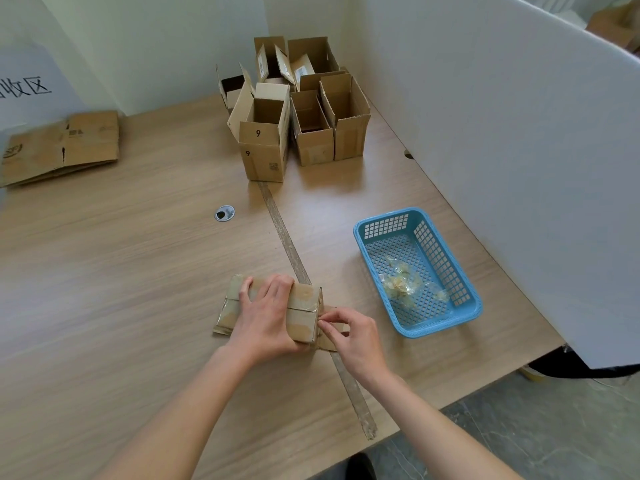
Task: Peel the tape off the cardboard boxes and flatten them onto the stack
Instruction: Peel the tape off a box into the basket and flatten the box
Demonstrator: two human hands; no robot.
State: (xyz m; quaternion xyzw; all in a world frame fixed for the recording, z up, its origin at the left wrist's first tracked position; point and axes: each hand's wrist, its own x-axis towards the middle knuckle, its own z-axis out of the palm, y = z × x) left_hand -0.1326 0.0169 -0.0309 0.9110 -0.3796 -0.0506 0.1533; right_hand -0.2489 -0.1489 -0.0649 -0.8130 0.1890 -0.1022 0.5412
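Note:
A small taped cardboard box [304, 303] lies on its side near the table's front edge. My left hand [266, 317] grips it from above, fingers spread over the top face and thumb on the near side. At the box's right end my right hand [349, 330] pinches the tape's edge between thumb and fingertips. A stack of flattened boxes [62, 147] lies at the far left of the table. Several open upright boxes [294, 112] stand at the back.
A blue plastic basket [464, 282] holding crumpled peeled tape [403, 282] sits to the right of the box. A strip of old tape runs along the table seam [287, 244]. A cable hole [224, 213] is mid-table. A white partition [519, 168] bounds the right side.

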